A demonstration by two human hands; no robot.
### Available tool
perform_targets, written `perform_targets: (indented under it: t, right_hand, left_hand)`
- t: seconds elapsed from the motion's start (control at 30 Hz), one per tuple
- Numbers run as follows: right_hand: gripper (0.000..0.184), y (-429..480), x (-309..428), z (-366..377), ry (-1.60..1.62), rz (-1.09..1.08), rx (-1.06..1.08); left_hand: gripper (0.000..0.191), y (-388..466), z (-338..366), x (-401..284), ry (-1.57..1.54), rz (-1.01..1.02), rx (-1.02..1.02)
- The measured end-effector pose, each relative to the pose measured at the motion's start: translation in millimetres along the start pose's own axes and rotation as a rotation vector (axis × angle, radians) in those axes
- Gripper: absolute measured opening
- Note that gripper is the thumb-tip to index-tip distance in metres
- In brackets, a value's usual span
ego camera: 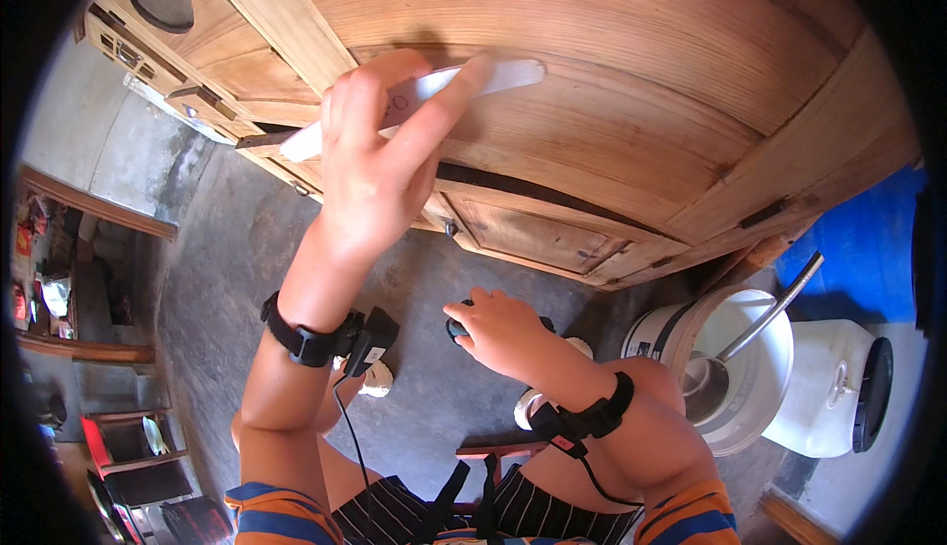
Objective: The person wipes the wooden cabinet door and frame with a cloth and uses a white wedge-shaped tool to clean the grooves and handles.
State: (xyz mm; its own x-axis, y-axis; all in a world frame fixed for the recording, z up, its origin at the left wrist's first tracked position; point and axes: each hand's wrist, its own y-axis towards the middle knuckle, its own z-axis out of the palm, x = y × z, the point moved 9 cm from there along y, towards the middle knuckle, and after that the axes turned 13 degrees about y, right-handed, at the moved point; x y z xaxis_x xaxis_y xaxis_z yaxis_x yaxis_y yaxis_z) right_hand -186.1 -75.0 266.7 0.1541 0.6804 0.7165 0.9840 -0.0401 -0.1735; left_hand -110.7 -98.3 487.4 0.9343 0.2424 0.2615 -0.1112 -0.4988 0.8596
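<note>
My left hand (377, 138) is pressed against the upper panel of a wooden cabinet (577, 101). Between thumb and fingers it grips a flat white strip (510, 79) with some printed writing on it; the fingers cover its middle, and the fingertip is slightly blurred. Lower down, over the floor, my right hand (503, 330) has its fingers curled around a dark object (453, 332). Most of that object is hidden by the hand, so its kind is unclear. Both wrists wear black straps with small cabled devices.
Below the panel are a dark slot and a small cabinet door (518, 227) with a metal pull. On the right stand a white bucket (769, 397) holding a metal-handled ladle (710, 382), a white plastic drum (825, 390) and a blue container (858, 256). Shelves (96, 353) line the left.
</note>
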Motion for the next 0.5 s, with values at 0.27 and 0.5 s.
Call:
perform_targets:
  t: [0.27, 0.5]
  right_hand:
    - [0.038, 2, 0, 7, -0.026, 0.008, 0.031]
    - [0.039, 2, -2, 6, -0.018, 0.012, 0.028]
  left_hand:
    - [0.055, 8, 4, -12, -0.043, 0.01, 0.003]
    - [0.048, 17, 2, -23, -0.026, 0.057, 0.094]
